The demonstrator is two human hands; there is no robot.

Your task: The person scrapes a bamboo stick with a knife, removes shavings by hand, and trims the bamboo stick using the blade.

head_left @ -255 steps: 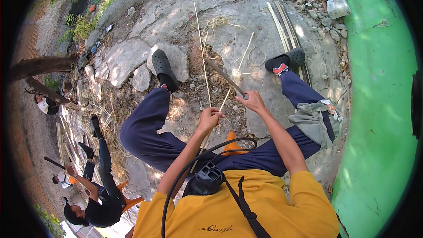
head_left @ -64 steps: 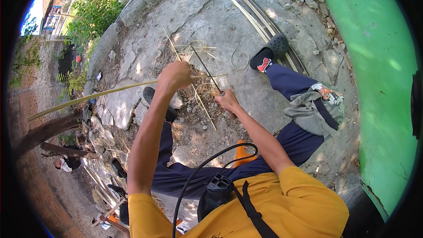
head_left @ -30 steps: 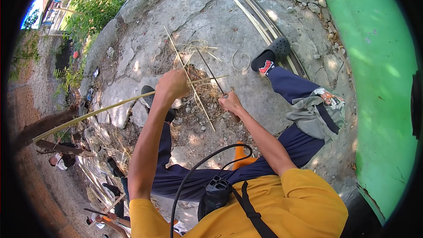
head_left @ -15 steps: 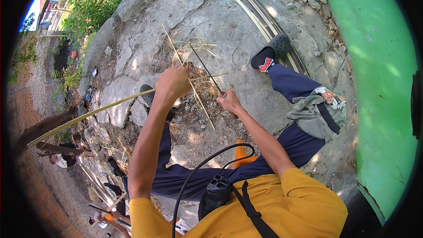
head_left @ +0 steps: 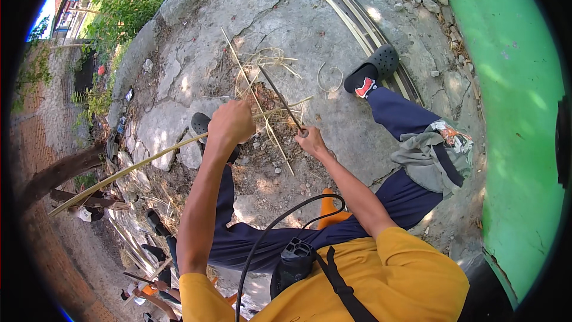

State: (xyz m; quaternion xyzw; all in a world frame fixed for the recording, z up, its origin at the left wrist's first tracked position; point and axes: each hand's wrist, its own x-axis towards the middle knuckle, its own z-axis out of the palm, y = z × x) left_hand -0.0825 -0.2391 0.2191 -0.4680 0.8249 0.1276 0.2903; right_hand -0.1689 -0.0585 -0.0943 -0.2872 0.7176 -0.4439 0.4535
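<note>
My left hand (head_left: pixel 232 122) is closed around a long, pale bamboo strip (head_left: pixel 161 154). The strip's long end runs out to the lower left, and its short end points right, just past the blade. In my right hand (head_left: pixel 311 142) is the handle of a knife (head_left: pixel 280 96) with a long, narrow dark blade angled up and to the left. The blade crosses the strip near its short end; whether they touch I cannot tell. Beneath, a thin bamboo sliver (head_left: pixel 241 68) lies over a tangle of curled shavings (head_left: pixel 266 59) on the ground.
Several split bamboo strips (head_left: pixel 351 19) lie beside my shoe (head_left: pixel 381 59). Grey cloth (head_left: pixel 420 158) covers my knee. A green wall (head_left: pixel 512 143) stands at right, a dark log (head_left: pixel 59 173) at left. Other people (head_left: pixel 152 289) sit at lower left, one holding a blade. Rubble litters the ground.
My left hand has come slightly toward my body with the bamboo strip, whose long end has moved right and down. The knife blade has turned a little; my right hand is almost where it was.
</note>
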